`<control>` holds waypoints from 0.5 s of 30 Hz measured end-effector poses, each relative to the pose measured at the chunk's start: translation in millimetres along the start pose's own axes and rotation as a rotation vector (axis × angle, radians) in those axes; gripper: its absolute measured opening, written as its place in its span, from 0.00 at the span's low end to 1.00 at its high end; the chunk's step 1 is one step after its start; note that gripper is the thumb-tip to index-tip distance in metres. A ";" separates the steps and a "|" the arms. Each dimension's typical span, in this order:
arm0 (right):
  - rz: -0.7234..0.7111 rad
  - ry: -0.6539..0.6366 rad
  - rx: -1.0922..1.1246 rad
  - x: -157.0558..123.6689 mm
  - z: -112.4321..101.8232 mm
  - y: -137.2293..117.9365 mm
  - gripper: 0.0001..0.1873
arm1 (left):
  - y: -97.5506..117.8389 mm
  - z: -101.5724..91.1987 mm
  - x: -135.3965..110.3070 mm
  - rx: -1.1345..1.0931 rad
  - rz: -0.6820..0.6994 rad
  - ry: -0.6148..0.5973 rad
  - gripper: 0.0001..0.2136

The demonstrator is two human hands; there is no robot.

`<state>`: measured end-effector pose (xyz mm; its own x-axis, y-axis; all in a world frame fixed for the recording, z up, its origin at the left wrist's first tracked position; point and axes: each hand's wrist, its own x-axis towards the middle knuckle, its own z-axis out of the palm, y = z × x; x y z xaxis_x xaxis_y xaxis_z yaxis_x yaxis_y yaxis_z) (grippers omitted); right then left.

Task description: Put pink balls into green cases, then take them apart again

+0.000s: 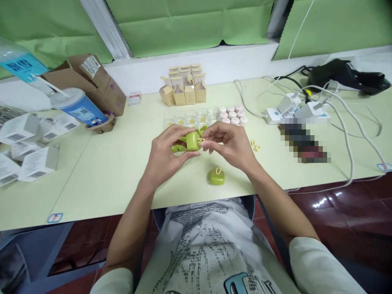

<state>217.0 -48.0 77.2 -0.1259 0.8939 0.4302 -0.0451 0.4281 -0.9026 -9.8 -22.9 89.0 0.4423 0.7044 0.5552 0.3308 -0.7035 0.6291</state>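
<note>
My left hand (167, 151) is closed round a small green plastic cap (192, 141), held just above the pale table (107, 171). My right hand (228, 143) pinches a tiny yellow clip (202, 141) against the cap's right side. More green caps (178, 147) lie on the table under my left fingers. A finished green cap with a yellow loop on top (216, 176) lies on the table close to me, below my right hand. A couple of loose yellow clips (255, 145) lie to the right of my right hand.
Clear pots with yellow lids (190, 117) and pink round lids (232, 115) stand behind my hands, small tan cartons (185, 87) farther back. White boxes (27, 151), a brown carton (88, 77) and a blue tub (78, 107) fill the left. A power strip with cables (294, 112) lies right.
</note>
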 end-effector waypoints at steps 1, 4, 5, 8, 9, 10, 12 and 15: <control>-0.004 0.014 -0.002 0.9 0.0 0.2 0.23 | -0.4 0.0 0.0 0.006 0.001 0.019 0.25; -0.018 0.037 -0.045 2.8 0.9 0.7 0.22 | -1.4 2.4 -0.2 0.036 0.011 0.057 0.25; -0.026 0.044 -0.059 3.2 1.3 1.2 0.21 | -1.1 3.9 -0.3 0.055 0.016 0.060 0.25; -0.049 0.062 -0.063 3.9 1.6 5.1 0.22 | 0.9 8.8 -0.1 0.128 0.020 0.056 0.26; -0.046 0.060 -0.056 4.2 1.3 7.1 0.23 | 1.5 10.2 0.1 0.142 0.020 0.056 0.26; -0.037 0.062 -0.048 4.7 0.8 9.3 0.23 | 1.9 11.2 0.4 0.147 0.020 0.056 0.26; 0.003 0.080 -0.018 6.0 -0.5 13.5 0.23 | 2.0 12.2 1.3 0.135 0.019 0.068 0.25; 0.153 0.019 0.159 7.9 -0.6 16.0 0.30 | 1.2 12.5 2.0 0.100 0.026 0.093 0.25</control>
<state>215.9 -34.0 66.2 -0.1251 0.9496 0.2874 -0.1831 0.2626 -0.9474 1.9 -23.5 84.0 0.3737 0.6883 0.6218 0.4038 -0.7242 0.5590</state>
